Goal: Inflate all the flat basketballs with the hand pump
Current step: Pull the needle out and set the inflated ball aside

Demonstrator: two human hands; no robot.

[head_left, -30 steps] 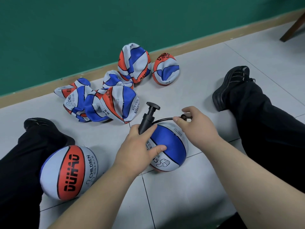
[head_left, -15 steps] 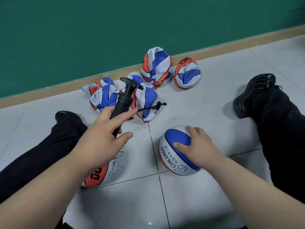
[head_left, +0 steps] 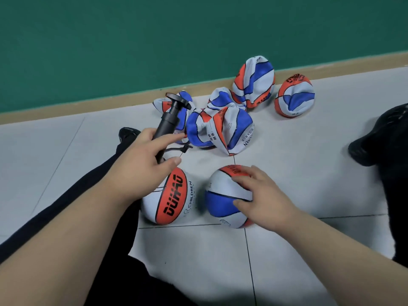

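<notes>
My left hand (head_left: 141, 164) grips the black hand pump (head_left: 169, 121) by its barrel, handle tilted up and away; its short hose (head_left: 181, 149) dangles free beside my fingers. Just below that hand lies a round inflated ball marked DUHAO (head_left: 171, 200). My right hand (head_left: 262, 197) rests on top of a second inflated ball (head_left: 223, 195) on the floor, fingers spread over it, thumb on its near side. The two round balls lie side by side, a small gap between them. Several flat, crumpled balls (head_left: 220, 129) are heaped farther back near the wall.
I sit on a grey tiled floor (head_left: 287, 250) with my legs spread; my left leg (head_left: 66, 199) runs along the left, my right shoe (head_left: 384, 138) is at the right edge. A green wall with a tan skirting (head_left: 88, 109) closes the back.
My left hand carried the pump off the blue-and-white ball to the left, above the DUHAO ball. My right hand let go of the hose and rolled the ball toward the other round one.
</notes>
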